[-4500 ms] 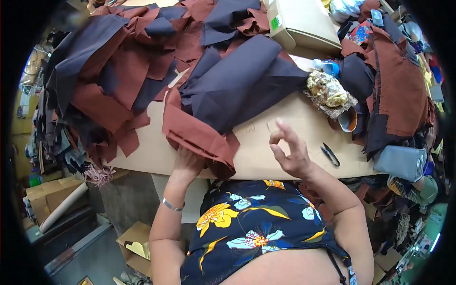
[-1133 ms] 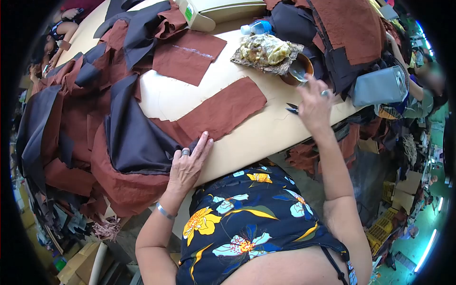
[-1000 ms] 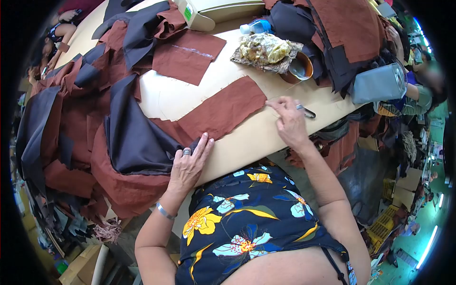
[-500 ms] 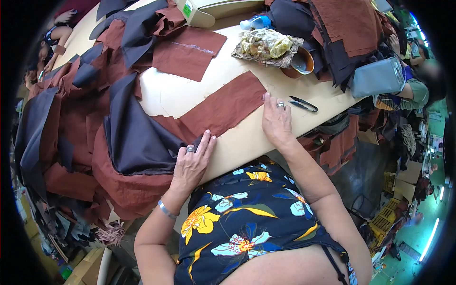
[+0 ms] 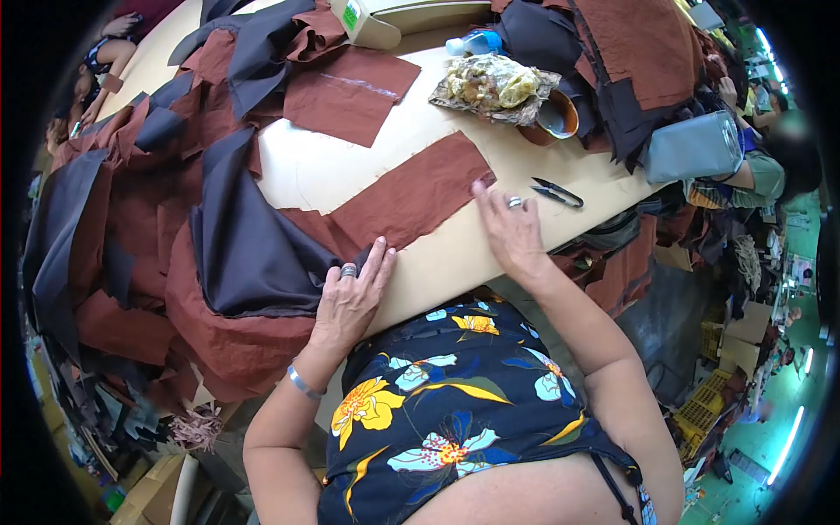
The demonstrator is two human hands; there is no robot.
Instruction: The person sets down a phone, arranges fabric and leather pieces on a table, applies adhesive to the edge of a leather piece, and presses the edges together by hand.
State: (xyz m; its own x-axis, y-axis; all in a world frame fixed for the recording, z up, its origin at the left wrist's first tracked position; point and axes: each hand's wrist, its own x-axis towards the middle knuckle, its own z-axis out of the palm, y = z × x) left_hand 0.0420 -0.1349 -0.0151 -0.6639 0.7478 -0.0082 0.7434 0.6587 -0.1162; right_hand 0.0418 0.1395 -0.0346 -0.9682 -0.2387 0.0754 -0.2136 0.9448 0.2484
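Observation:
A reddish-brown cloth strip (image 5: 416,192) lies slantwise on the pale tabletop in front of me. My left hand (image 5: 352,293) rests at its near left end, fingers stretched out on the cloth edge, beside a bunched dark cloth (image 5: 254,254). At the strip's right end is my right hand (image 5: 510,229). Its index fingertip is at the near corner, and the other fingers are partly bent and a little apart. Whether that fingertip presses the cloth I cannot tell. Thread snips (image 5: 558,192) lie on the table just right of this hand.
Brown and dark cloth heaps (image 5: 131,236) cover the left side. A caked, crumpled lump on a board (image 5: 499,86), a brown bowl (image 5: 556,118), a bottle (image 5: 474,42) and a cardboard box (image 5: 385,22) stand farther back. Cloth stacks (image 5: 639,61) and a grey packet (image 5: 693,147) are right, near other people.
My right hand has shifted slightly left and down at the strip's end, its index finger bending more. My left hand and the strip stay nearly in place.

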